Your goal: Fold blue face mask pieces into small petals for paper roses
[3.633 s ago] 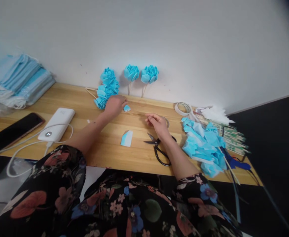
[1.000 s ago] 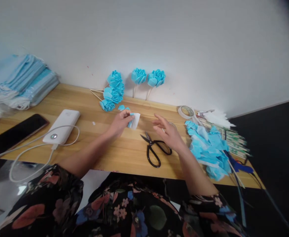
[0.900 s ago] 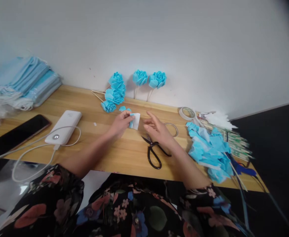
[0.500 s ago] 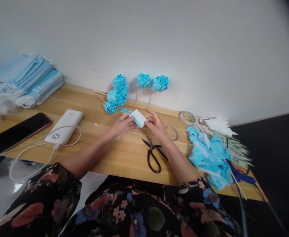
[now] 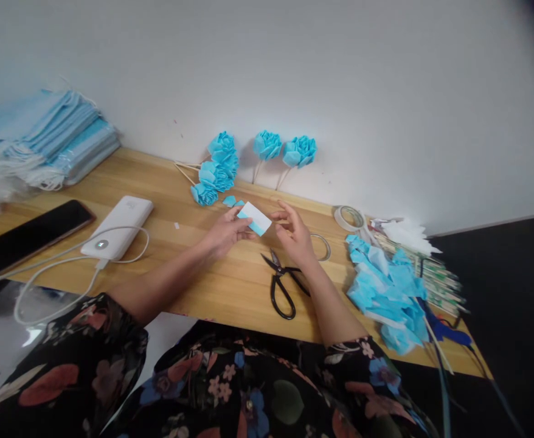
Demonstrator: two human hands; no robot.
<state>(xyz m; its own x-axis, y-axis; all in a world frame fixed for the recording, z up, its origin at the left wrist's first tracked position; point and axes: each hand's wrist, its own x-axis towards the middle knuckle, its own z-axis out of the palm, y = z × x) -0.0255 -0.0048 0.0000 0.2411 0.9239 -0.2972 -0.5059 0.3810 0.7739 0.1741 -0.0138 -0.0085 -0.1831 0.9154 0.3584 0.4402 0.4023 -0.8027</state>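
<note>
The person over there wears a loose black floral top [image 5: 230,359], scattered with little pink blossoms, blue flowers and a broad green leaf. The left sleeve [image 5: 79,359] carries a large coral leaf; the right sleeve [image 5: 362,377], blue petals. Left hand [image 5: 228,234] and right hand [image 5: 297,237] are bare.

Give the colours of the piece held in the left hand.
White and light blue; the piece shows best in the head view.
</note>
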